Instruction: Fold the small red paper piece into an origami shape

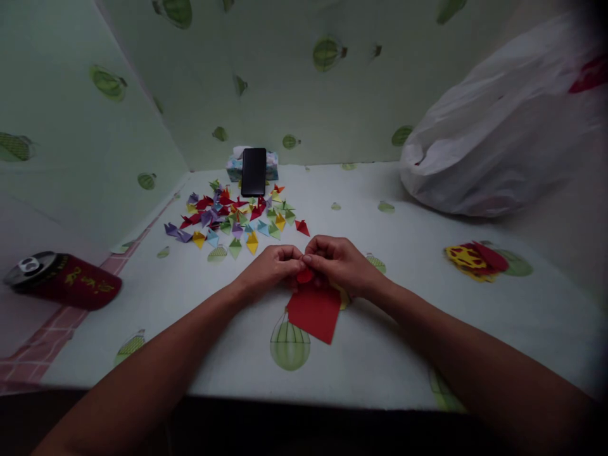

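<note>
My left hand [281, 265] and my right hand [335, 263] meet above the middle of the table, thumbs and fingertips pinched together. Between them they grip a small red piece of paper [304, 276], largely hidden by the fingers, so its folds do not show. Just below my hands, a red square sheet of paper [316, 313] lies flat on the tablecloth. A bit of yellow paper [344, 297] peeks out beside my right hand. Many small folded paper cranes [232, 218] in several colours are scattered beyond my left hand.
A black phone [253, 172] leans upright against a tissue box [272, 166] at the back. On the left lies a dark red drink can [71, 278]. Red and yellow paper cut-outs [475, 260] rest at right, before a large white plastic bag [484, 139]. The table's front edge runs beneath my forearms.
</note>
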